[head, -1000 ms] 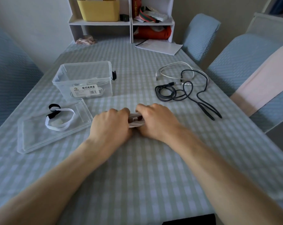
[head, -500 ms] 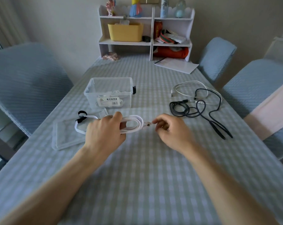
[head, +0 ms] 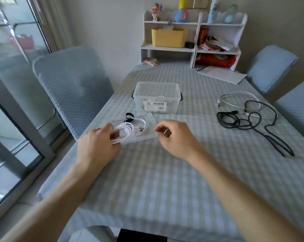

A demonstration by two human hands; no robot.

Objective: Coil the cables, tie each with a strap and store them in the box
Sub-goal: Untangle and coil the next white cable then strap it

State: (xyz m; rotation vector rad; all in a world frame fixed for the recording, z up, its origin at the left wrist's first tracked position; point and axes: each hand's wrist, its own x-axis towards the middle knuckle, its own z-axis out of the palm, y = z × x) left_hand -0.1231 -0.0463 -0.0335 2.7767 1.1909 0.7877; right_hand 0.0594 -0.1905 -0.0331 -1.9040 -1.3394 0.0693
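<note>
My left hand point(head: 98, 145) grips a coiled white cable point(head: 125, 132) just above the clear box lid point(head: 150, 124) at the table's left side. The cable's plug end point(head: 141, 130) sticks out to the right, free. My right hand point(head: 175, 137) hovers a short way right of it with fingers loosely curled, and nothing shows in them. A white strap point(head: 139, 120) and a black strap point(head: 129, 116) lie on the lid. The clear storage box point(head: 173, 95) stands open behind the lid, with something white inside.
A tangled black cable point(head: 238, 120) and a loose white cable point(head: 235, 96) lie at the right of the checked table point(head: 165, 180). Blue chairs point(head: 69, 88) flank the table. A white shelf point(head: 194, 48) and a paper sheet point(head: 221, 75) are at the far end.
My left hand carried the coil left, over the lid. My right hand let go of the cable's plug end and now hovers apart from it. The view tilted up and left.
</note>
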